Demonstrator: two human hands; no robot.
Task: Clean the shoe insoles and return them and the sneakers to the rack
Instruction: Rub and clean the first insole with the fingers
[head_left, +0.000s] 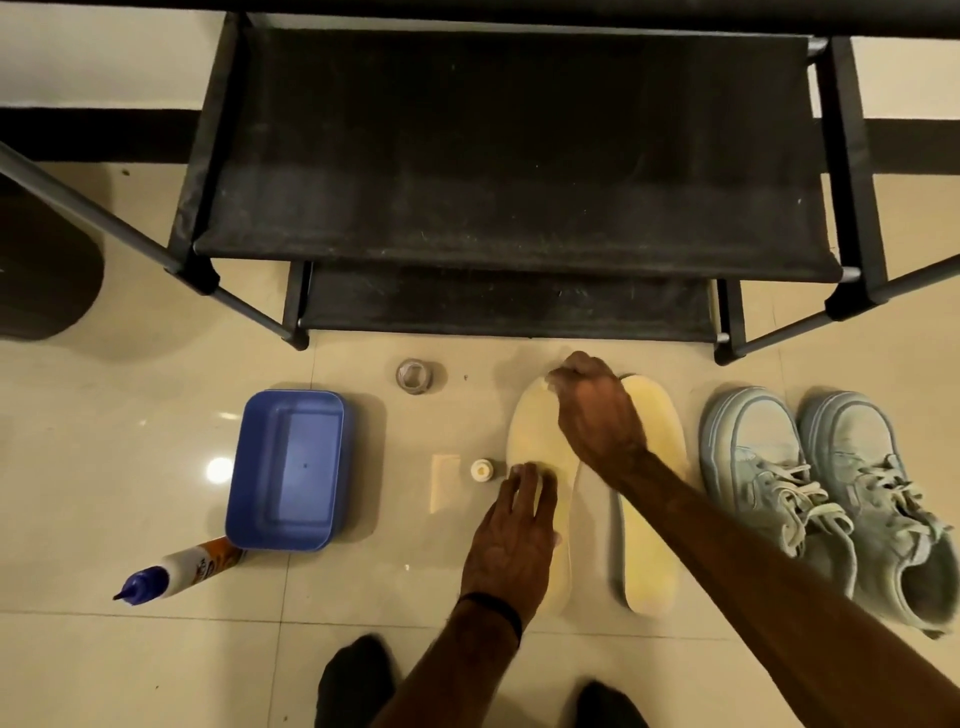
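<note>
**Both my hands on one insole, on the floor before the shoe rack**

My left hand (511, 530) lies flat, fingers loosely spread, pressing the near half of a pale yellow insole (535, 447) just right of the frame's centre. A dark band circles that wrist. My right hand (597, 410) reaches across from the lower right and is curled into a loose fist at the insole's far, toe end; something small and pale seems pinched under the knuckles, but I cannot tell what it is.

A second insole (649, 566) lies touching the first on its right, partly under my right forearm. Just beside it, at the right of the frame, stands a pair of light blue sneakers (831, 493), toes pointing up the frame, laces loose.

Left of centre sits a blue plastic tub (288, 467). Near its lower left corner a white bottle with a blue nozzle (176, 569) lies on its side. Between the tub and the insole are a pale rectangular piece (445, 480) and a small white cap (481, 470). A clear round jar (414, 375) stands above them.

The black rack (509, 156) fills the top of the frame, its lower fabric shelf edge just beyond the insoles' toes. Bare cream floor tiles (130, 670) lie open at lower left. My dark-socked feet (358, 680) show at the bottom edge.
</note>
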